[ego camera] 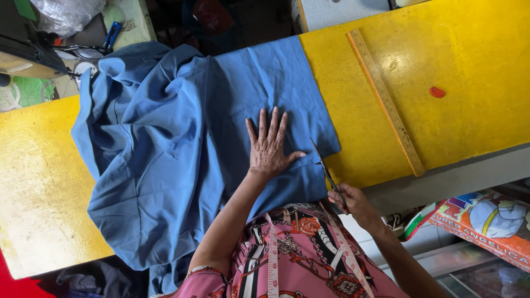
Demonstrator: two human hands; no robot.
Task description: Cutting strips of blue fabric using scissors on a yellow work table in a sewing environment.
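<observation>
Head view: one blue cloth (pixel 182 143) is spread over the yellow table (pixel 475 60). Left hand (pixel 269 146) is pressed flat on it, fingers splayed. Right hand (pixel 353 203) is clamped on one pair of scissors (pixel 326 168) at the cloth's edge. One wooden ruler (pixel 385 101) and one red chalk (pixel 437 92) are seen well apart.

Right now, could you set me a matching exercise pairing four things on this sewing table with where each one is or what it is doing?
Things:
1. left hand
2. right hand
3. long wooden ruler
4. small red chalk piece

Places or states:
A. lies slantwise on the bare yellow table top
B. grips steel scissors at the cloth's edge
C. pressed flat, fingers spread, on the blue cloth
D. lies alone, right of the ruler

Pairs: 1-C, 2-B, 3-A, 4-D
</observation>
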